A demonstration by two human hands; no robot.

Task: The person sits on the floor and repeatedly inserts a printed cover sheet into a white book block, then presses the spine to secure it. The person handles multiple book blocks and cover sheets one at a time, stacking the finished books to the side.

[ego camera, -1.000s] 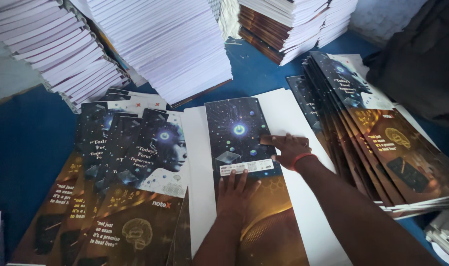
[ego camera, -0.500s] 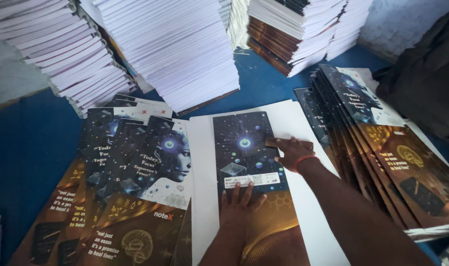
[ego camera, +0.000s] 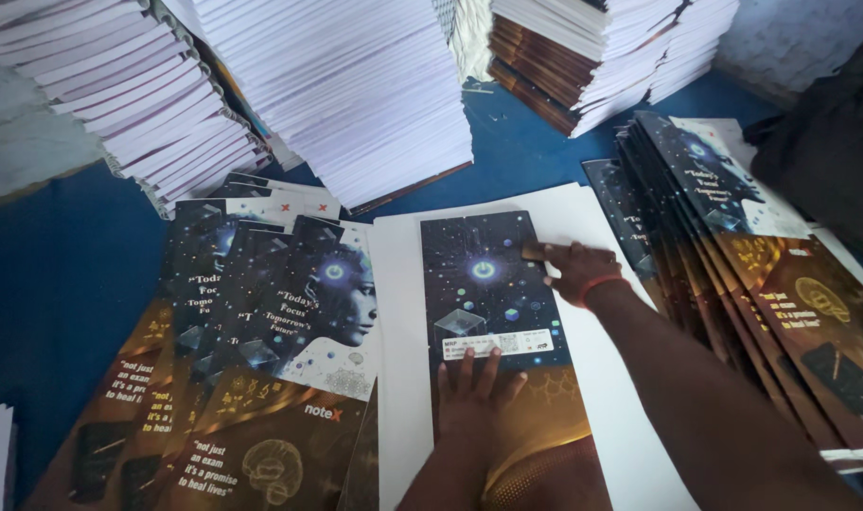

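A dark printed cover sheet (ego camera: 484,284) with a glowing blue dot lies folded on a white sheet (ego camera: 403,312) in front of me. My left hand (ego camera: 474,402) lies flat on its lower half, fingers spread, just below a white label strip. My right hand (ego camera: 573,270), with a red band at the wrist, presses along the cover's right edge near the top, fingers bent and flat. Neither hand holds anything.
A fanned pile of dark printed covers (ego camera: 261,350) lies at the left, another fanned pile (ego camera: 763,265) at the right. Tall stacks of white paper blocks (ego camera: 346,85) and brown-edged blocks (ego camera: 583,57) stand behind on the blue surface (ego camera: 53,284). A dark bag (ego camera: 829,161) sits far right.
My right hand has slid a little along the cover's right edge. The left hand stays pressed on the lower half. The view has tilted slightly.
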